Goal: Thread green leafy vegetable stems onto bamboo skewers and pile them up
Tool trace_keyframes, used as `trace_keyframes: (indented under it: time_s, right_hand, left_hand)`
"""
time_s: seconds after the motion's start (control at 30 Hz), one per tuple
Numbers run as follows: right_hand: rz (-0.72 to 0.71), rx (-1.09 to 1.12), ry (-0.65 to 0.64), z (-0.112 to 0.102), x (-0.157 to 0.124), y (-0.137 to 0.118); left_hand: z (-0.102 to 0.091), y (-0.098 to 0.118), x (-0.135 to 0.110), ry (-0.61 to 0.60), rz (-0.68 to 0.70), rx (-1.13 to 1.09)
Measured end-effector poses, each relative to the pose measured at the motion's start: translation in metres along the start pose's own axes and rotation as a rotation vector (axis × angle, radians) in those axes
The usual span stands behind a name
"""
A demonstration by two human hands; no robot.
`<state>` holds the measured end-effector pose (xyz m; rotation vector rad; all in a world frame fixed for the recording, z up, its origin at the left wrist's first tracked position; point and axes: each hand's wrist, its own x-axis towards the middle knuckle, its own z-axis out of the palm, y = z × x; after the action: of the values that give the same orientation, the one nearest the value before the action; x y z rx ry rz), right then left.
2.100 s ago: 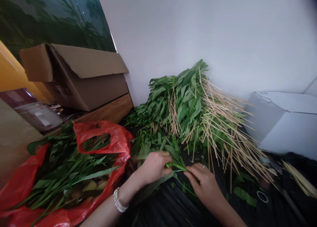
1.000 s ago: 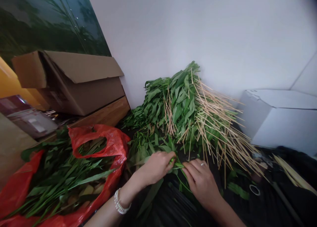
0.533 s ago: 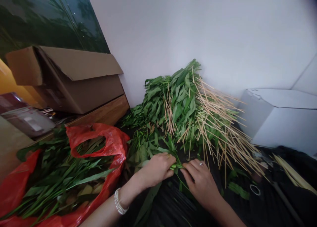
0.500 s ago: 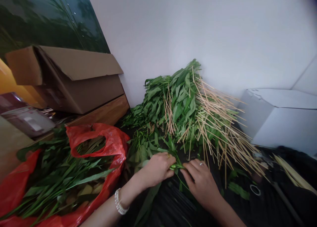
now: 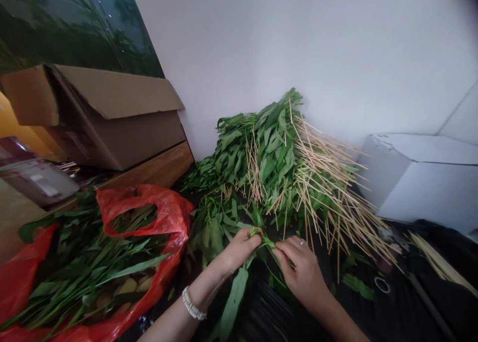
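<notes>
My left hand (image 5: 239, 248), with a pearl bracelet on the wrist, pinches a small bunch of green leafy stems (image 5: 266, 242). My right hand (image 5: 298, 267), wearing a ring, pinches the same bunch from the right. The two hands meet low in the middle of the view, over a black surface (image 5: 396, 312). Just behind them rises a big heap of green leaves threaded on bamboo skewers (image 5: 298, 172), leaning against the white wall.
A red plastic bag (image 5: 164, 217) full of loose green leaves lies at the left. Behind it an open cardboard box (image 5: 112, 118) sits on a wooden ledge. A white box (image 5: 421, 177) stands at the right, with a small ring (image 5: 381, 284) and more skewers (image 5: 440, 262) nearby.
Both hands have shifted slightly up and back toward the heap, still working the same bunch of stems. A long leaf now hangs below my left hand.
</notes>
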<state>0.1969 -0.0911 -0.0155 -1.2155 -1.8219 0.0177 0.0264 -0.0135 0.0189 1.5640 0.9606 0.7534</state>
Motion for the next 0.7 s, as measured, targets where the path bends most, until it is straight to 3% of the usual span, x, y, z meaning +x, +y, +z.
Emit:
trace_keyframes:
  time_s: [0.1, 0.2, 0.27, 0.37, 0.5, 0.7]
  right_hand:
    - [0.058, 0.070, 0.029, -0.005, -0.001, 0.002]
    - [0.245, 0.231, -0.026, -0.006, 0.001, 0.002]
    - [0.413, 0.395, -0.140, -0.004, 0.004, 0.001]
    - [0.565, 0.634, -0.300, -0.002, 0.006, 0.000]
    - [0.596, 0.733, -0.330, -0.005, 0.008, 0.001]
    - [0.629, 0.723, -0.364, -0.008, 0.009, 0.002]
  left_hand:
    - [-0.028, 0.005, 0.013, 0.269, 0.000, -0.127]
    - [-0.061, 0.019, 0.018, 0.411, 0.051, -0.174]
    - [-0.071, 0.029, 0.016, 0.367, 0.062, -0.222]
    - [-0.067, 0.040, 0.010, 0.216, 0.116, -0.261]
    - [-0.059, 0.052, 0.006, 0.144, 0.196, -0.164]
    - [-0.056, 0.078, -0.002, 0.189, 0.260, 0.221]
